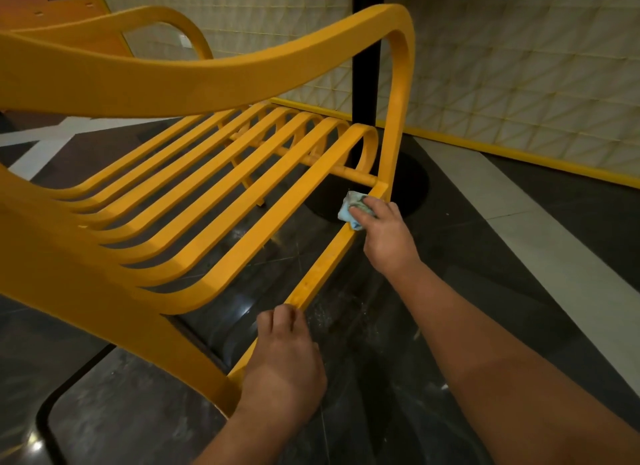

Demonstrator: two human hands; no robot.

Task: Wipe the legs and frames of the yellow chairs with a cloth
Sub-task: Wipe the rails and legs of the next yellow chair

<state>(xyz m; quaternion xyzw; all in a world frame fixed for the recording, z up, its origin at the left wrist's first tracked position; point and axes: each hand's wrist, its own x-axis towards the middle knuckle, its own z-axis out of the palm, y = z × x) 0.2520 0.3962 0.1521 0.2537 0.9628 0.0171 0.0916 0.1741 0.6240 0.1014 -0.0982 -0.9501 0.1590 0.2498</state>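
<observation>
One yellow chair point(194, 194): right hand point(386, 237) presses one cloth point(351, 210) on its rail, left hand point(287, 357) grips that rail; dark glossy floor point(398, 343), tiled wall point(519, 66) behind.

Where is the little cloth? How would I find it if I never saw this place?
Find the big yellow slatted chair on the dark shiny floor. Follow its low side rail to the far end, beside the black round table base. There the right hand presses a small crumpled pale blue cloth on the rail, the only soft, light thing among yellow bars.
</observation>
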